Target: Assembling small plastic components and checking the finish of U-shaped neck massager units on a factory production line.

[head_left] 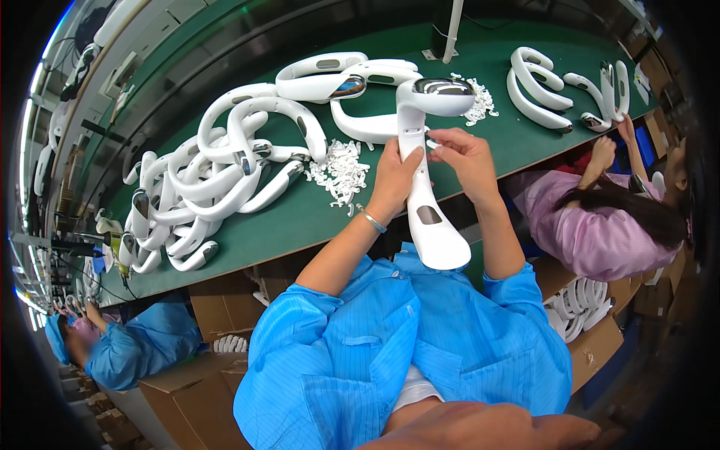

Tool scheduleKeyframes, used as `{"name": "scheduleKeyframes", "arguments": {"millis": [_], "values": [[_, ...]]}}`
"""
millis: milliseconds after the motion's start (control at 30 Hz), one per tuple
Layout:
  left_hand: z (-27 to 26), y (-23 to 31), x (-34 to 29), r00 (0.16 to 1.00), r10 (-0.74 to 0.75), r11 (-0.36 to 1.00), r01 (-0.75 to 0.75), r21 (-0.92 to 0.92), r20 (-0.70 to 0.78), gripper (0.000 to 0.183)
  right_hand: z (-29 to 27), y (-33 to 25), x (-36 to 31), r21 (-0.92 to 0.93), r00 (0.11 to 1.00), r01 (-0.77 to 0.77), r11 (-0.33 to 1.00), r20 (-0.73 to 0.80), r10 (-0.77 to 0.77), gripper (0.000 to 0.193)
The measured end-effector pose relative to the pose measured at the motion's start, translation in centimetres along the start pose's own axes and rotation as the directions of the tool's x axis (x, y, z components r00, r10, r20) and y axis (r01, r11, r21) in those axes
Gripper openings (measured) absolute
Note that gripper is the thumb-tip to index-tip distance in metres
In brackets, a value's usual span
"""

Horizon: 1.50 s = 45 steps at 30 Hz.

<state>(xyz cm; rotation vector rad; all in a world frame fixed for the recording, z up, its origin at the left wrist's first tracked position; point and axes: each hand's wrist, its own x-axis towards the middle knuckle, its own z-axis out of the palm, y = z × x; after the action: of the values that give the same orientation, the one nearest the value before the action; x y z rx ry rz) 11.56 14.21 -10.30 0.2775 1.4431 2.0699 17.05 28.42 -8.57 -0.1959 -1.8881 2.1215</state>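
My left hand [391, 180] is closed round the middle of a white curved neckband device [441, 244], holding it upright above the bench edge. This device has a glossy dark tip at its far end and a dark oval window near its wide lower end. Beside its inner face, my right hand [469, 163] pinches a small white plastic piece [433, 143], partly hidden by the fingers. A loose pile of similar small white pieces [341, 174] lies just left of my left hand. Another such pile [480, 103] is behind the device.
Many white neckbands [217, 180] are heaped on the green bench [277, 240] at left; several more [534, 90] lie at far right. A pole [452, 34] rises at the back. Co-workers in pink [600, 217] and blue [146, 341] sit either side. Cardboard boxes [187, 382] stand below.
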Motion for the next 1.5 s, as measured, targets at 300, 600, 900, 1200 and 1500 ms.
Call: {"name": "scheduleKeyframes", "arguments": {"millis": [300,600,900,1200,1500], "values": [[-0.6,1.5,-0.6,0.993,-0.005,0.997,0.014,-0.076,0.114,0.032,-0.9,1.7,-1.8,0.131,0.991,-0.099,0.986,0.1,0.086,0.018],[-2.8,0.6,-1.2,0.848,0.346,0.937,-0.29,-0.194,0.402,0.031,-1.1,2.3,-4.4,0.257,0.95,-0.21,0.943,0.281,0.135,0.027],[-2.2,1.3,-2.0,0.976,0.147,0.988,-0.152,0.022,0.162,0.03,-0.7,3.2,-4.5,0.567,0.979,-0.187,0.802,0.173,0.106,0.019],[-1.4,-0.2,-1.9,0.987,0.158,0.986,-0.159,0.054,0.027,0.028,0.5,2.5,-4.1,0.538,0.997,-0.057,0.841,-0.013,0.076,0.017],[0.6,-2.2,-2.6,0.997,0.077,0.996,-0.078,0.032,0.025,0.027,2.5,2.8,-3.9,0.331,0.977,0.123,0.936,-0.207,-0.055,0.014]]}}
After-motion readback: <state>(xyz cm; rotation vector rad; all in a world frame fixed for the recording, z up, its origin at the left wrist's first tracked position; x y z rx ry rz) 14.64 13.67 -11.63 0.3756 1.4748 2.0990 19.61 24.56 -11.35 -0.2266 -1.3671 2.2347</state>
